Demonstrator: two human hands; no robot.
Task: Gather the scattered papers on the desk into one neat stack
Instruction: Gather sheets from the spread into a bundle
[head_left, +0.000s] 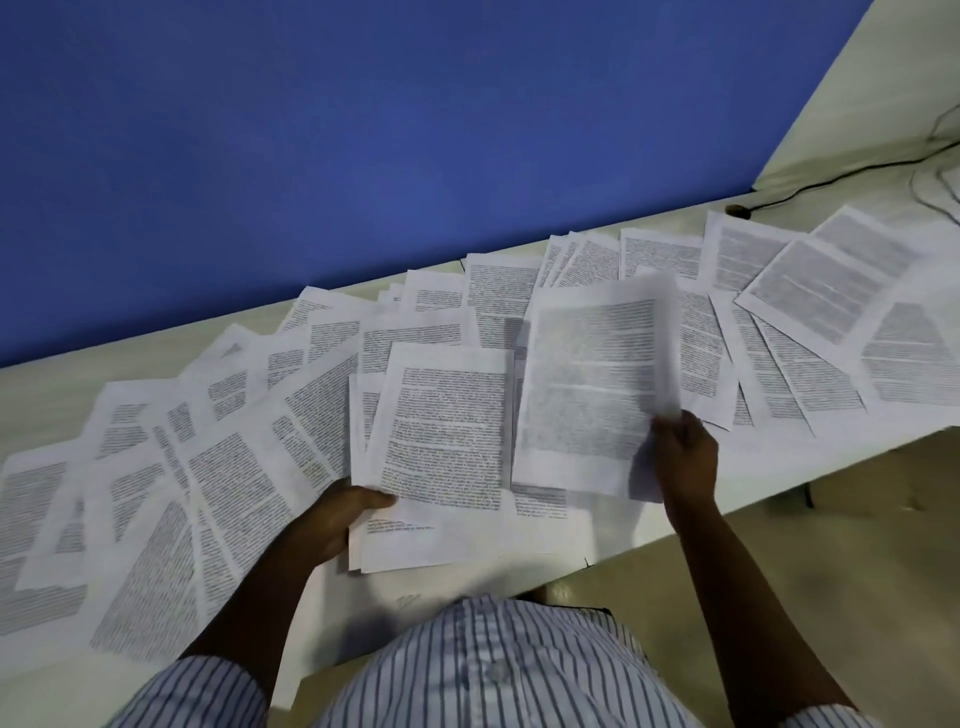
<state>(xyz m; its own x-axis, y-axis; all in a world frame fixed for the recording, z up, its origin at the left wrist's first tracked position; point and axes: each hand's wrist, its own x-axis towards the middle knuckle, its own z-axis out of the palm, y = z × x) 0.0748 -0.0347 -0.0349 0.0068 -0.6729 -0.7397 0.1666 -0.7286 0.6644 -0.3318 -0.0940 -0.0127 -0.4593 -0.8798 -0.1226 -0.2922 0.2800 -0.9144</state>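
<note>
Several printed white sheets lie scattered and overlapping along the pale desk (47, 395), from the left papers (156, 499) to the right papers (821, 291). In front of me, my left hand (332, 519) grips a small stack of sheets (441, 447) at its lower left corner, thumb on top. My right hand (685, 462) pinches a single printed sheet (587, 384) by its lower right edge; this sheet is lifted off the desk and blurred, just right of the stack.
A blue wall (363, 130) runs along the desk's far edge. A black cable (841, 171) and a small dark plug (736, 210) lie at the far right corner. The desk's near edge runs diagonally at the right, with beige floor (831, 545) below.
</note>
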